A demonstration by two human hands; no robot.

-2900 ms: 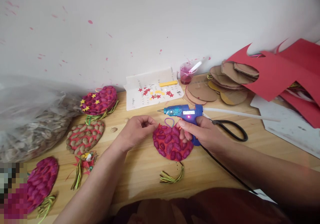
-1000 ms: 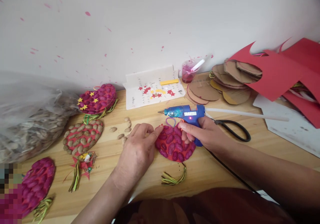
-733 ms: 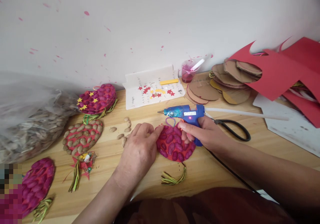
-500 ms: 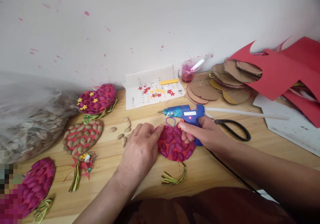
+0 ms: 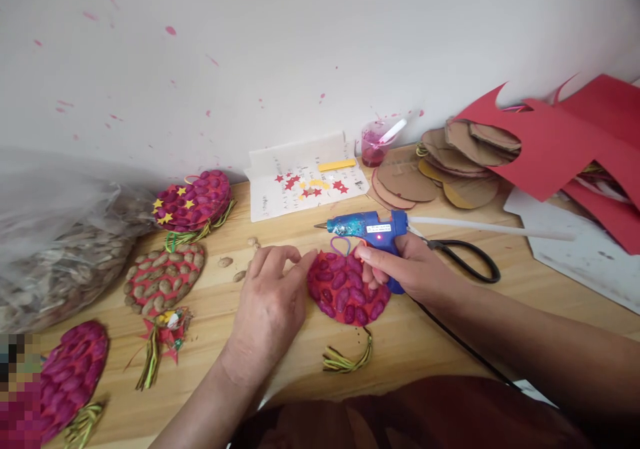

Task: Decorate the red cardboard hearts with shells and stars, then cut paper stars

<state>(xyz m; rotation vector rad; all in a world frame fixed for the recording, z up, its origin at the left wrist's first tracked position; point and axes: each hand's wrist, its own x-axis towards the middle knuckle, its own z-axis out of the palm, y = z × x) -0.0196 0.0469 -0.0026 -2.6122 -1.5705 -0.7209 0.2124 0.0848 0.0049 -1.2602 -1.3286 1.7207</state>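
My right hand (image 5: 405, 265) is wrapped round the handle of a blue hot glue gun (image 5: 370, 227), its nozzle pointing left and its small light lit. A white glue stick (image 5: 490, 227) sticks out of the back. Just below the gun lies a red disc (image 5: 345, 287) covered in purple-painted peanuts, with a cord loop at its top and a yellow-green tassel (image 5: 347, 355) below. A red star (image 5: 320, 255) sits at its upper left edge. My left hand (image 5: 273, 295) is beside that edge, fingers loosely bent and apart, with nothing visible in them. Loose peanuts (image 5: 225, 262) lie behind it.
Peanut discs (image 5: 165, 275) and a clear bag of peanuts (image 5: 65, 269) are on the left. At the back are paper with cut-out stars (image 5: 260, 202) and a paint cup (image 5: 373, 152). Cardboard rounds (image 5: 407, 175), red paper (image 5: 560, 149) and black-handled scissors (image 5: 493, 269) lie right.
My left hand has drawn back left from the disc's upper left edge, and its fingers have parted. The right hand still holds the glue gun in much the same place.
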